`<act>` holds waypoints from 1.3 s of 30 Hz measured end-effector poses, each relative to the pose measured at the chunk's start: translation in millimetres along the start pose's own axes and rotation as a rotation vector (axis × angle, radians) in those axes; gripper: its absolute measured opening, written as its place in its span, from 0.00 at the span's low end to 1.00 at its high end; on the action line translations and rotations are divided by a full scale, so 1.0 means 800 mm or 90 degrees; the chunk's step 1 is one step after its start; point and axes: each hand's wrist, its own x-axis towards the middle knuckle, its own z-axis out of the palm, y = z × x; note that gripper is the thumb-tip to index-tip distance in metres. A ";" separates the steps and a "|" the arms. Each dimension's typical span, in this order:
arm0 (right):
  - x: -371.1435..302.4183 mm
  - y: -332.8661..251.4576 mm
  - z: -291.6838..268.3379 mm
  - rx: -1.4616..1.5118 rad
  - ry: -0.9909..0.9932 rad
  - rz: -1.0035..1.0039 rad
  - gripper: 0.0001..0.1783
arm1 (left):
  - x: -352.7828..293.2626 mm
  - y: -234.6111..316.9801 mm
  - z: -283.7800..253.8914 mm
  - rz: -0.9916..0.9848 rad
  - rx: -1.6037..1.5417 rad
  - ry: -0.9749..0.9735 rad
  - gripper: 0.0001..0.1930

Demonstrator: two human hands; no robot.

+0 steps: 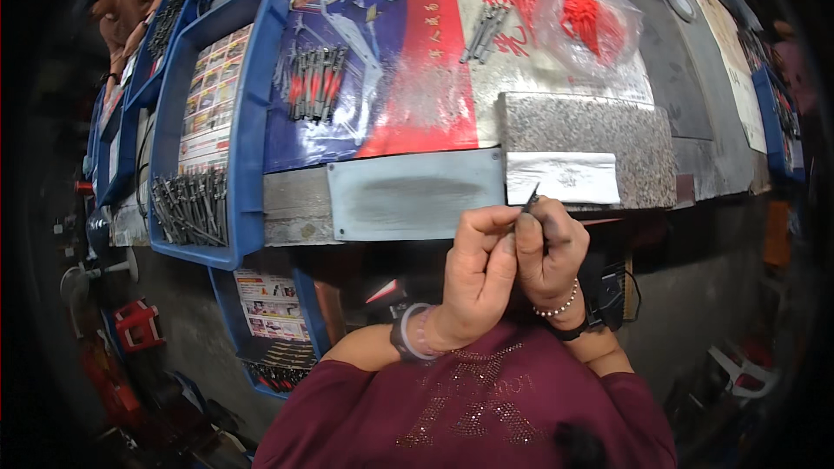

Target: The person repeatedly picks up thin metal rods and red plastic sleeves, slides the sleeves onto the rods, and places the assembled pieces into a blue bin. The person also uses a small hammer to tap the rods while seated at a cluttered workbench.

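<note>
Close in front of my chest, just past the table's near edge, both hands meet around a small dark pointed piece [532, 197]. My left hand [476, 274] pinches at it with thumb and forefinger. My right hand [554, 254] is closed on it from the other side, its fingers curled. The piece's thin tip sticks up between the fingertips; the rest is hidden, so its kind does not show. Beyond the hands lies a folded white cloth or paper [565, 178] against a speckled stone block [591, 126]. A pale plate [417, 227] with a dark smudge lies to the left.
A blue bin [249, 122] of slim dark metal parts stands at left, another blue bin [317, 317] below it. Farther back lie black-and-red rods [314, 82], grey rods [485, 33] and a plastic bag [621, 22] of red pieces. A person [130, 9] is at far left.
</note>
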 end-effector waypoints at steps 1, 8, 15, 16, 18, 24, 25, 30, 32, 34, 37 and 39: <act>-0.002 -0.004 -0.005 0.039 -0.029 0.085 0.13 | 0.000 0.001 0.000 -0.018 -0.028 -0.004 0.13; 0.005 -0.002 -0.031 0.456 -0.063 0.357 0.13 | 0.008 0.019 -0.022 -0.357 -0.453 -0.129 0.21; -0.004 0.001 -0.032 0.336 -0.083 0.280 0.11 | 0.008 0.023 -0.017 -0.190 -0.094 -0.182 0.24; -0.005 0.003 -0.030 0.265 -0.079 0.220 0.11 | 0.007 0.022 -0.014 -0.130 -0.019 -0.180 0.23; -0.005 0.008 -0.026 0.171 -0.040 0.109 0.10 | 0.007 0.021 -0.012 -0.034 0.092 -0.169 0.19; -0.013 0.008 -0.012 -0.015 0.055 -0.020 0.06 | 0.006 0.011 -0.011 -0.050 0.041 -0.165 0.19; -0.013 0.005 -0.010 -0.023 0.048 -0.004 0.05 | 0.005 0.008 -0.010 -0.054 0.047 -0.158 0.19; -0.007 -0.007 -0.018 0.165 0.000 0.232 0.09 | 0.003 0.000 -0.008 -0.085 -0.044 -0.115 0.18; -0.005 -0.006 -0.031 0.317 -0.061 0.393 0.16 | 0.003 0.002 -0.011 -0.108 -0.022 -0.146 0.18; -0.005 0.001 -0.037 0.388 -0.118 0.401 0.19 | 0.005 0.004 -0.014 -0.090 0.039 -0.160 0.19; -0.009 0.013 -0.040 0.430 -0.175 0.334 0.22 | 0.004 0.009 -0.013 -0.148 0.047 -0.138 0.16; -0.009 0.017 -0.041 0.419 -0.181 0.297 0.23 | 0.007 0.012 -0.016 -0.160 0.083 -0.159 0.11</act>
